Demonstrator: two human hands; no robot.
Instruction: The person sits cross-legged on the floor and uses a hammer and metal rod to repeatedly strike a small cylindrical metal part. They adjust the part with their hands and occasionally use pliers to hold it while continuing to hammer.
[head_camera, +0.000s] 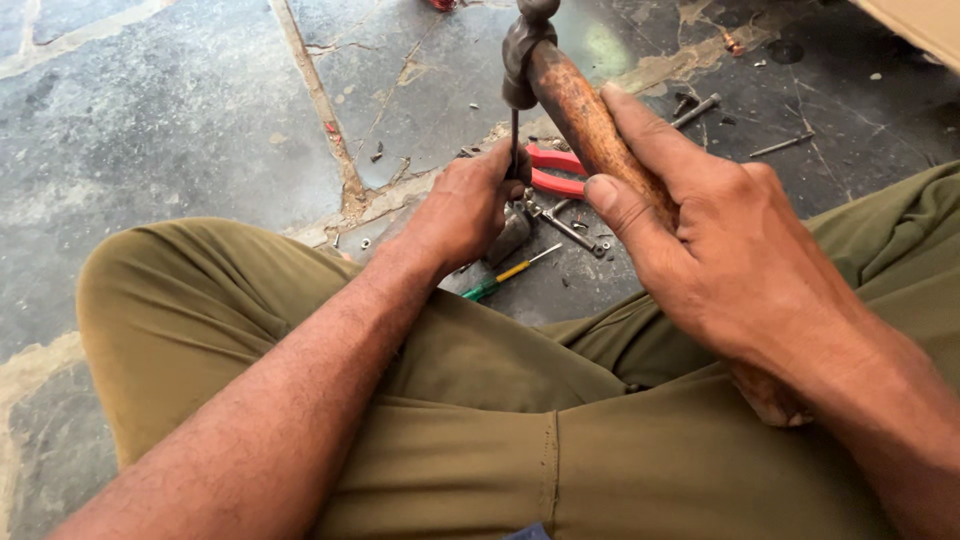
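Wooden-handled hammer with a dark metal head is grasped by the right hand, its head just above a thin steel rod that the left hand pinches upright over the stone floor, beside red-handled pliers.

Hammer: worn, smooth wooden handle, dull dark metal head above the grip (rough, cracked stone floor beneath).
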